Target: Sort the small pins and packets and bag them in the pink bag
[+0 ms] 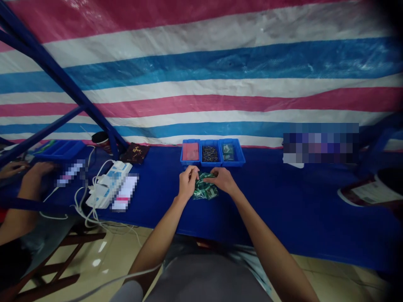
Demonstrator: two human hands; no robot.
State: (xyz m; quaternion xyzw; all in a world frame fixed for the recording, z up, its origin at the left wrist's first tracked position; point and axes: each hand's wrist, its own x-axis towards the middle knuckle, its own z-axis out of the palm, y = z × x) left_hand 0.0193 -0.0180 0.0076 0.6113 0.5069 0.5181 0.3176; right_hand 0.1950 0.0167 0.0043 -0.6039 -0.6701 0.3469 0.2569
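Green printed clear plastic packets (206, 192) lie in a small heap on the blue table in front of me, and I cannot count them. My left hand (188, 183) is closed at the heap's left edge, fingers curled with thumb and fingertips together; what they pinch is too small to make out. From the right, my right hand (224, 180) pinches the top of a green packet. Just beyond my hands stand three joined blue bins: one with pink sheets (190, 151), one with dark screws (210, 154), one with green packets (228, 152).
To my left are a white power strip (108, 184) with cables, a blurred-out phone (125, 193) and a brown bag (136, 153). Another person's hand (42, 170) works near a blue tray (59, 149). A dark red tub (371, 191) stands at the right.
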